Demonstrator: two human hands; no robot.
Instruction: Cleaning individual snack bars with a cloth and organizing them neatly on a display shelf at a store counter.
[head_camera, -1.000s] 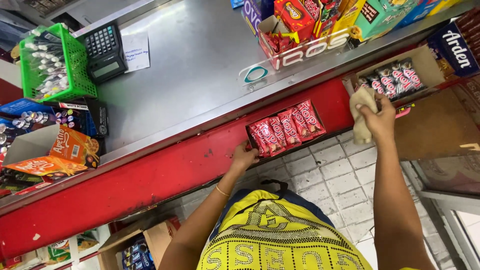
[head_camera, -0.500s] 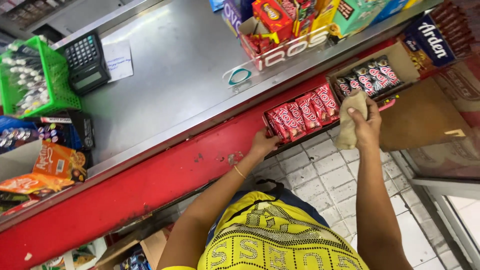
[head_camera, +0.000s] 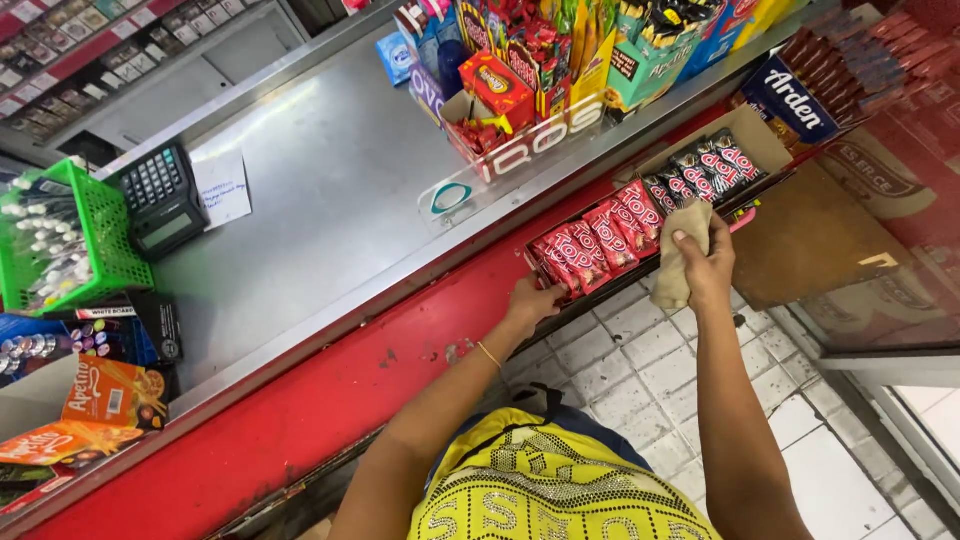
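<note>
Steel shop counter (head_camera: 330, 200) with red front, above white tiled floor (head_camera: 660, 370).

Red wrapped bars (head_camera: 598, 240) fill a tray at the surface's front edge, dark-wrapped ones (head_camera: 706, 166) in a cardboard box beside; a calculator's grey screen (head_camera: 172, 232) and white paper label (head_camera: 222, 187) sit far left.

Right hand (head_camera: 712, 262) with beige cloth (head_camera: 680, 262) now lower, against the red snack packs (head_camera: 600, 235); left hand (head_camera: 530, 300) slightly shifted.

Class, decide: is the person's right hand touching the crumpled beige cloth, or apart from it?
Touching. The head view shows the right hand with fingers wrapped around the crumpled beige cloth, gripping it.
</note>
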